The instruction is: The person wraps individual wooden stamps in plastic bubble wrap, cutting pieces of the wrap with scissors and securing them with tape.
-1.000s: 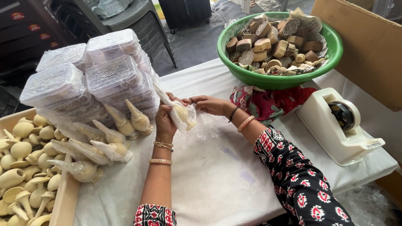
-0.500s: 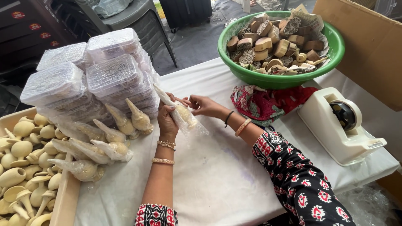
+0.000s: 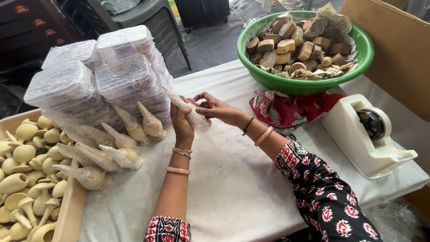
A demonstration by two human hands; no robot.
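my left hand (image 3: 181, 125) grips the fat end of a wrapped piece (image 3: 190, 114) — a pale clay-coloured shape in clear film — fingers closed round it from below so it stays put above the cloth (image 3: 233, 188). my right hand (image 3: 215, 107) comes in from the side, thumb and fingertips pinched on the film near the middle of the piece, as if smoothing or twisting the wrap tight; the film's long tail points up and left toward the boxes. the piece sits between both hands, lifted clear of the table.

just left of my wrist lie the finished ones (image 3: 112, 148), a loose row of wrapped cones, tips up and away, near enough to drop the next one beside them. behind them stand stacked clear boxes (image 3: 103, 76). at the far left a tray (image 3: 71, 210) holds bare clay pieces, within reach of the left arm. to the right — a tape dispenser (image 3: 365, 134), a red patterned cloth bundle (image 3: 286, 110), and a green bowl (image 3: 304, 83) of carved wooden blocks.
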